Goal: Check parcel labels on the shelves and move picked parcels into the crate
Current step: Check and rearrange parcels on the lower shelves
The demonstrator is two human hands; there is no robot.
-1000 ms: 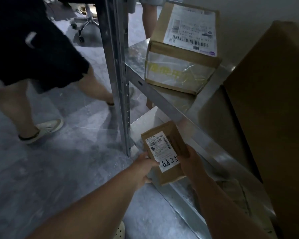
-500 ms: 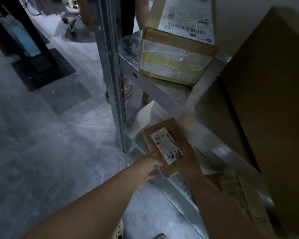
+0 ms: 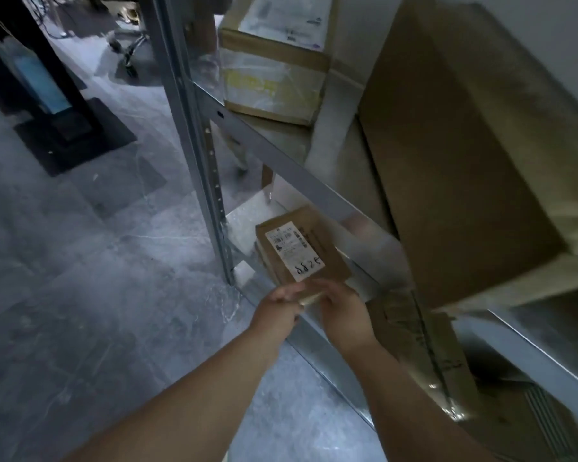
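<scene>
Down at the bottom shelf (image 3: 247,215), both my left hand (image 3: 277,306) and right hand (image 3: 342,315) are pinching the small parcel (image 3: 301,248) by its near edge, label (image 3: 292,250) up. Label-check step I reckon; next it needs a crate, none visible.

Small parcel (image 3: 301,250) on bottom shelf (image 3: 247,215), right of upright (image 3: 194,135); large box (image 3: 464,155) above right.

I see both of my bare forearms reaching forward and down, coming closer together toward the hands. My left hand (image 3: 278,306) has its fingers curled and its knuckles up. My right hand (image 3: 342,313) is just beside it, palm down, fingers bent. Both hands pinch the near edge of one small parcel (image 3: 299,250) between them.
</scene>
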